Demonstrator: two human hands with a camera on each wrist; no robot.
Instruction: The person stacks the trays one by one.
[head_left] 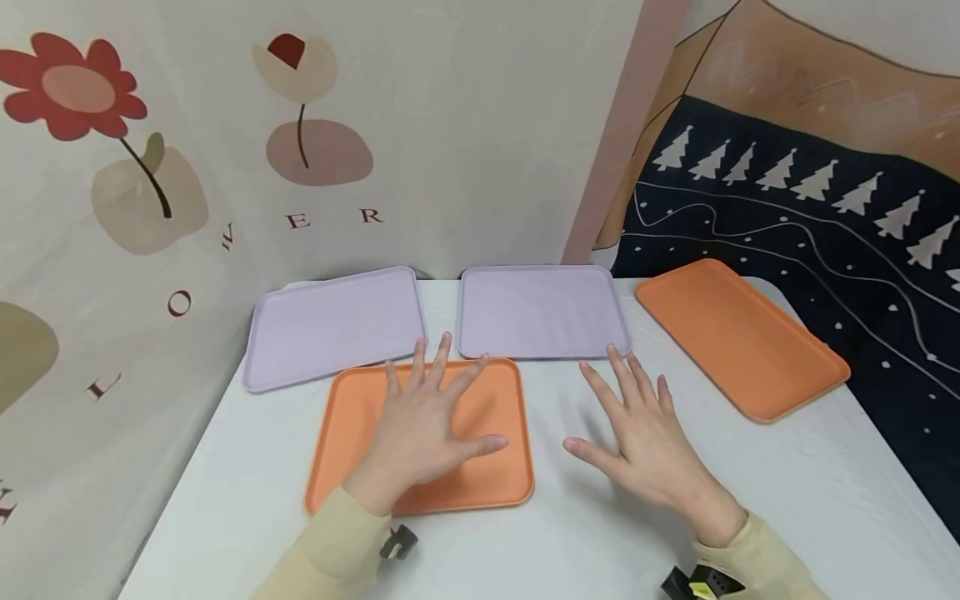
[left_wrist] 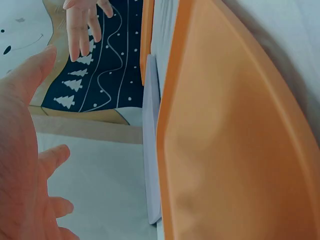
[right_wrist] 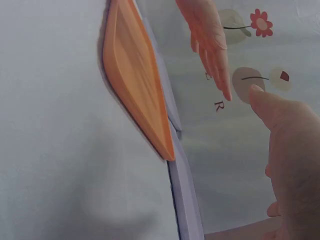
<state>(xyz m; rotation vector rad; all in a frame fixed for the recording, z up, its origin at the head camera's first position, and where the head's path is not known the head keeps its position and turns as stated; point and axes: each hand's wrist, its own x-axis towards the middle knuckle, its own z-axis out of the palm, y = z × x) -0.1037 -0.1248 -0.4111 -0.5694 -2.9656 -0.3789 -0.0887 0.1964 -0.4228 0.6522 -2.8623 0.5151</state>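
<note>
Your hands are both spread and hold nothing: the left hand (head_left: 420,433) hovers over the near orange tray (head_left: 491,408), thumb out toward its right rim, and the right hand (head_left: 648,446) hangs above the counter (head_left: 585,533) to that tray's right. The near orange tray lies flat on the counter, and the left wrist view shows a gap between it and your palm. If you handle this tray, you probably do best to take it by the opposite short rims, one hand to each, thumbs above and fingers below, so it sits level; the left hand likely needs to go out to the left rim first. Mind the edges: the left lilac tray (head_left: 337,329) meets the near orange tray's far-left corner, touching or slightly overlapping, I cannot tell which, and the right lilac tray (head_left: 543,312) sits just behind its far-right corner, so a forward push would likely knock either. The far orange tray (head_left: 742,337) lies aslant to the right, well apart. Your easiest room seems to be in front of the near orange tray and just to its right.
</note>
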